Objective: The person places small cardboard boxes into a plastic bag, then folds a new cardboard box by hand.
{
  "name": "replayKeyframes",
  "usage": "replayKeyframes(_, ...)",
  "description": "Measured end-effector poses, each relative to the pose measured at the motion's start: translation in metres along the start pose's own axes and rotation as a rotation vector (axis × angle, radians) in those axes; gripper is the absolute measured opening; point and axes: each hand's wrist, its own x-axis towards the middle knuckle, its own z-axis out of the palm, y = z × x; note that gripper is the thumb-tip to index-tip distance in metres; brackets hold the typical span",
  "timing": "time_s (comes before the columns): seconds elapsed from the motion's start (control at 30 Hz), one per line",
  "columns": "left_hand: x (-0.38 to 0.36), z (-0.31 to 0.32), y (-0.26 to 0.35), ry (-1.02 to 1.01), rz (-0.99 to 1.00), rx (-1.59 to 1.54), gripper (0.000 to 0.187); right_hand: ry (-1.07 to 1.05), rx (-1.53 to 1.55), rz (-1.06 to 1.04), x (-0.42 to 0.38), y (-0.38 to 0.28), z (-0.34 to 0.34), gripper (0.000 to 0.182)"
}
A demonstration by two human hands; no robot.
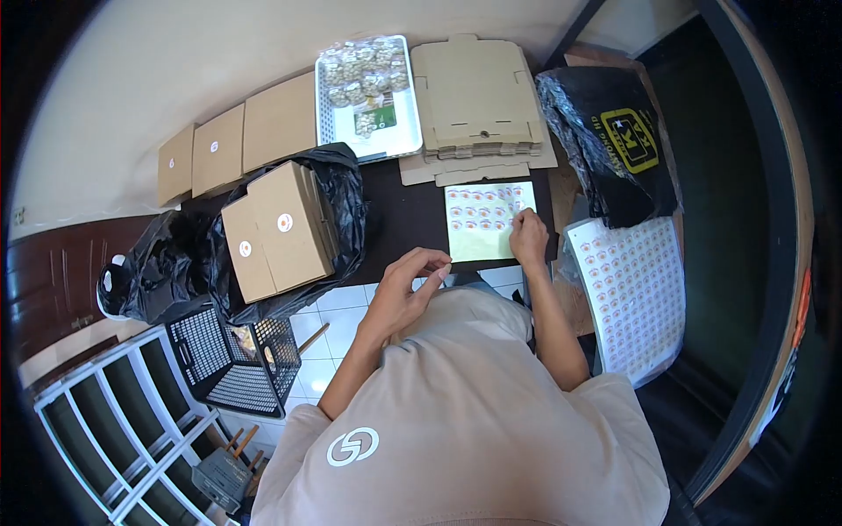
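A pale yellow sheet of round stickers (478,245) lies on the dark table in front of me, with rows of stickers across its upper part. My right hand (529,238) is over the sheet's right edge, its fingers bent and pinched together beside the stickers. What the fingertips grip there is hidden. By the sheet's lower left corner is my left hand (406,285), thumb and fingers brought close together. Something small may be between them, but I cannot make it out.
Flat cardboard boxes (478,88) are stacked behind the sheet, beside a white tray (414,131) of small bagged goods. Stickered boxes (276,232) sit in a black bag to the left. A larger sticker sheet (631,294) and a black package (605,140) are right; a black crate (237,359) stands lower left.
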Motion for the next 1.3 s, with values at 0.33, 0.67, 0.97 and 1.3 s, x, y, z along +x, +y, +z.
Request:
replayKeyframes(0.33,-0.025,-0.065,0.007,0.064,0.008,-0.020,0.018,-0.542,0.741,0.232,0.011,0.037,-0.029,0.010)
replayKeyframes(0.67,-0.075,-0.195,-0.003,0.365,0.146,-0.108,0.017,-0.410,0.712,-0.052,0.103,-0.268,-0.012,0.013)
replayKeyframes(0.97,-0.135,-0.270,-0.058,0.699,-0.007,-0.144,0.011,-0.715,0.593,-0.086,0.182,-0.449,0.192,0.014)
replayKeyframes(1.3,-0.152,-0.305,-0.094,0.799,-0.081,-0.181,0.009,-0.535,0.135,-0.290,0.184,-0.468,0.239,0.028)
